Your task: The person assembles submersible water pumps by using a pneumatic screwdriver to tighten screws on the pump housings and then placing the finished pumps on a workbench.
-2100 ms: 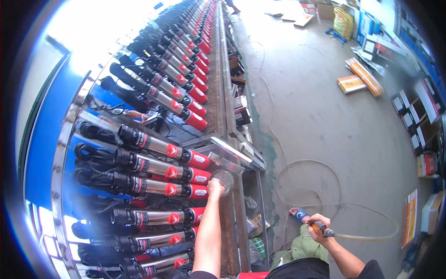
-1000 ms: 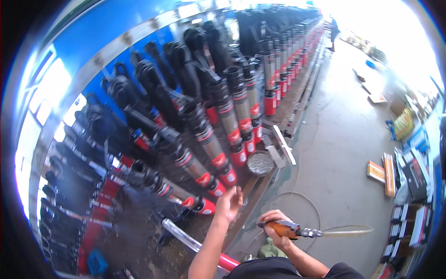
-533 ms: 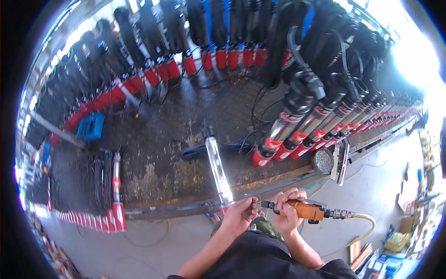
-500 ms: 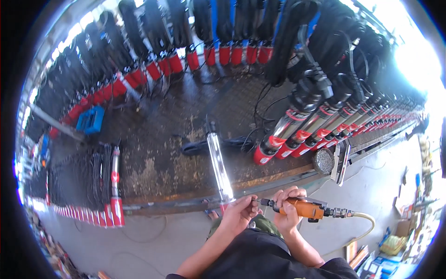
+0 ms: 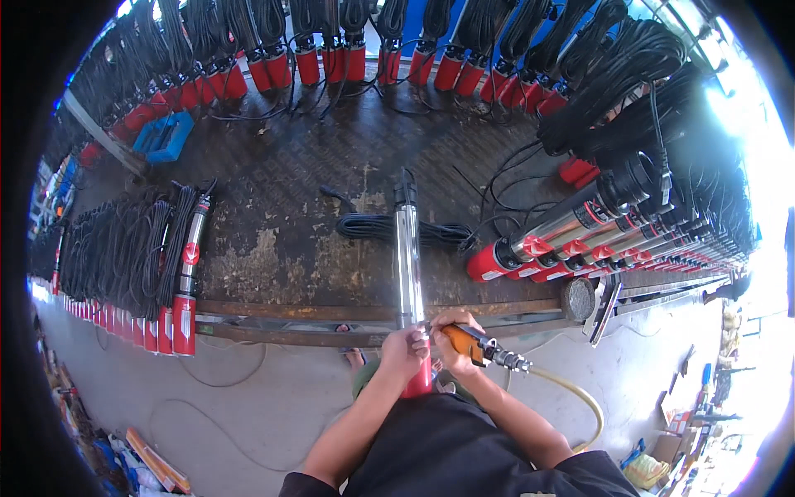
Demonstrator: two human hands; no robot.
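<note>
A submersible pump (image 5: 408, 257), a shiny steel tube with a black top and a red lower end, lies across the bench edge and points toward me. My left hand (image 5: 402, 354) is closed around it where steel meets red. My right hand (image 5: 454, 352) grips an orange air screwdriver (image 5: 465, 341). The tool's front end points left at the pump's side, close to my left fingers; its tip is hidden by my hands. A pale air hose (image 5: 571, 389) runs from the tool's back. Behind the pump lies a bundled black cable (image 5: 364, 225).
Rows of similar pumps with coiled cables stand along the bench's back (image 5: 356, 62), left (image 5: 184, 323) and right (image 5: 495, 258). A blue crate (image 5: 164, 137) sits at the far left. A round, grey, rough-faced piece (image 5: 577, 300) is at the right bench edge (image 5: 530, 308).
My left hand has gone from near the screwdriver's tip to the pump, closing on it. The screwdriver has moved left, up against the pump's side. The whole view has shifted.
</note>
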